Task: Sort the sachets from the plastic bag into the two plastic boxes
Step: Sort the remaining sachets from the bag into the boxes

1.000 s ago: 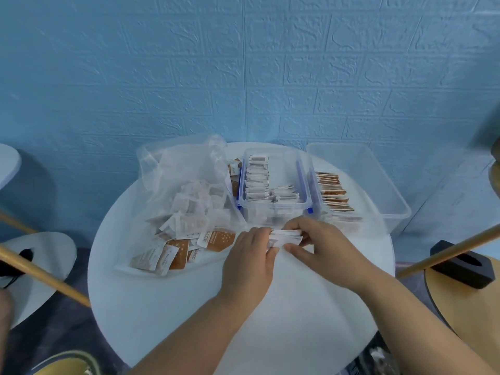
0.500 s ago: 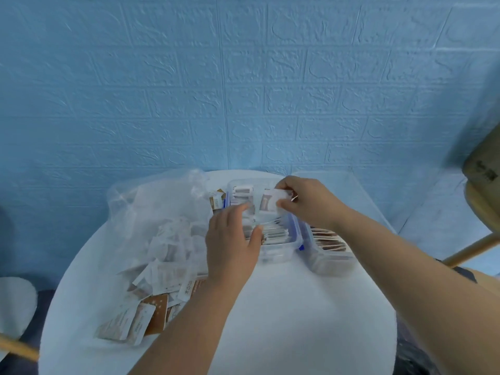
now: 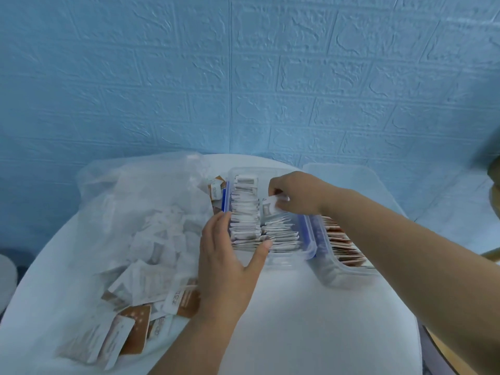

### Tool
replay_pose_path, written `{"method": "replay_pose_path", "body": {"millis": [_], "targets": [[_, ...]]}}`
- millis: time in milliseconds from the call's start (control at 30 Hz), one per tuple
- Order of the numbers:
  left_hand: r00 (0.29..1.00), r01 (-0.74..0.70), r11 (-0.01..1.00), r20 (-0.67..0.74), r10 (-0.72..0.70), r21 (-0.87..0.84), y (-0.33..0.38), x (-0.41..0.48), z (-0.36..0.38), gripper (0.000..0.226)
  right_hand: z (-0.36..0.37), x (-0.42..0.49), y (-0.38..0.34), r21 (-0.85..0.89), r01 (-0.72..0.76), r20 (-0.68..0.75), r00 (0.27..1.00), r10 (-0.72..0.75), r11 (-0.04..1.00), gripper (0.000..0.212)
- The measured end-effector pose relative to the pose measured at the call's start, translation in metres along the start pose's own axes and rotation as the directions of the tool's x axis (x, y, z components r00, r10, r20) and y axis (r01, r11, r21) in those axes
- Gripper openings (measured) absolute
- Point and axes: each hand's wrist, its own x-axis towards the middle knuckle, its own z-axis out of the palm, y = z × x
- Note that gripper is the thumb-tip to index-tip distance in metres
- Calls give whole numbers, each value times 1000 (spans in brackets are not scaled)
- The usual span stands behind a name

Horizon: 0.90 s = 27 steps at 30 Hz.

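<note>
Right hand (image 3: pixel 295 193) pinches white sachets (image 3: pixel 270 206) low over the blue-clipped box (image 3: pixel 307 239), apparently to file them in its right row — left hand (image 3: pixel 224 255), fingers straight and gripping nothing, braces the packed rows; more lie in the plastic bag (image 3: pixel 130 201).

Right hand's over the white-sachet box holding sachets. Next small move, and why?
Probably lower the right hand and tuck its white sachets behind the shorter row in the blue-clipped box, then release. They hang just above the gap behind that row, and the left hand rests on the box's near corner.
</note>
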Motion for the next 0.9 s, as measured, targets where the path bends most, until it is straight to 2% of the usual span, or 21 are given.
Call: {"method": "replay_pose_path", "body": {"millis": [133,267,500,633,900], "targets": [[999,8,1000,45,-8,-19,-2,-1,-3,94,1,7,0,-45,24,37,999,-22,999,24],[998,8,1000,61,-8,0,-3,-2,-4,97,0,10,1,-31,47,74,996,-45,998,23],[997,27,1000,78,-27,8,-2,-2,-4,98,-4,9,2,60,58,175,982,-68,997,18],[994,51,999,93,-50,-3,0,-3,-5,102,-11,6,2,178,-5,239,970,-38,984,20],[991,89,996,106,-86,-18,2,-2,-6,103,-12,6,1,255,-17,275,960,-56,967,9]]}}
